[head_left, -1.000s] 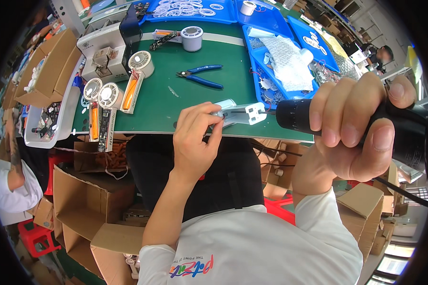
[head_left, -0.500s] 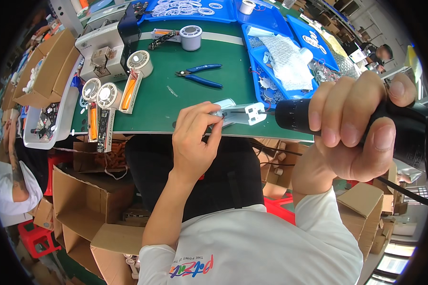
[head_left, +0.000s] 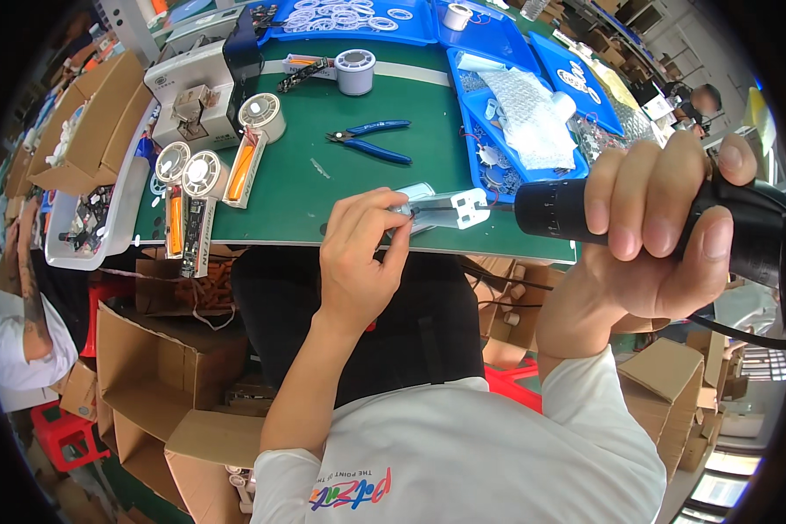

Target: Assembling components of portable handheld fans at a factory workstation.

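My left hand pinches a small white and clear plastic part over the near edge of the green mat. My right hand is wrapped round a black electric screwdriver, held level, with its thin bit reaching left into the part. A dark cable runs off the tool's rear toward the right. On the mat's left lie three white and orange assembled units with round heads, side by side.
Blue cutters lie mid-mat. Solder spools and a grey-white machine stand at the back. Blue trays of small parts sit right, a white bin left. Cardboard boxes crowd the floor. Another person's arm shows at left.
Both hands, the part and the screwdriver stay almost still. The person at the left edge has shifted a little.
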A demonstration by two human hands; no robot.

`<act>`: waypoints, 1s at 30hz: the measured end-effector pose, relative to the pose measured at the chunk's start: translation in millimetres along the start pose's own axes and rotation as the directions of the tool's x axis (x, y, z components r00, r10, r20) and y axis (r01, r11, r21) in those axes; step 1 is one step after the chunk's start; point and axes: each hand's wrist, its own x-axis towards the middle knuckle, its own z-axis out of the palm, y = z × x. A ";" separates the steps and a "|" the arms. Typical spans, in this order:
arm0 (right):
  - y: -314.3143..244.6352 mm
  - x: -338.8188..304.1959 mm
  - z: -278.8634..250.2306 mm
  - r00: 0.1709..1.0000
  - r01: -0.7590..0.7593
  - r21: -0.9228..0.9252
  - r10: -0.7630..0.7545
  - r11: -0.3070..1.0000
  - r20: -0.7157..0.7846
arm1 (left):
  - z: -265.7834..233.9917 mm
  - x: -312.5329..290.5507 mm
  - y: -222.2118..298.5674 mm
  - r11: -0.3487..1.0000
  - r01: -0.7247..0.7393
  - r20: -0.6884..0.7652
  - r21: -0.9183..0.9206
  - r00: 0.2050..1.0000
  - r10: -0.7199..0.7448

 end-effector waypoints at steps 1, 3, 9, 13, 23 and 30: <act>-0.2 -0.3 -0.1 1.000 0.001 0.004 -0.001 1.000 -0.008 | -0.2 -0.2 -0.1 1.000 0.000 -0.001 0.001 1.000 0.000; -0.7 -0.7 -0.2 1.000 0.002 0.013 -0.002 1.000 -0.023 | -0.5 -0.2 -0.2 1.000 0.001 -0.002 0.004 1.000 -0.001; 2.6 1.2 -5.1 1.000 0.018 -0.003 -0.018 1.000 0.010 | 0.2 1.6 0.5 1.000 -0.003 -0.009 0.002 1.000 0.003; 2.4 1.8 -6.4 0.999 0.031 -0.016 -0.030 0.999 0.037 | -0.1 2.6 1.5 1.000 -0.004 -0.014 0.008 1.000 0.004; -5.3 5.1 -1.4 0.999 0.014 0.020 -0.014 1.000 -0.038 | -0.6 5.3 1.7 1.000 -0.011 -0.011 -0.006 1.000 0.011; -86.2 27.5 -21.2 0.939 0.145 0.284 -0.042 0.948 -0.341 | -2.7 6.2 5.5 1.000 0.028 0.014 -0.005 1.000 -0.028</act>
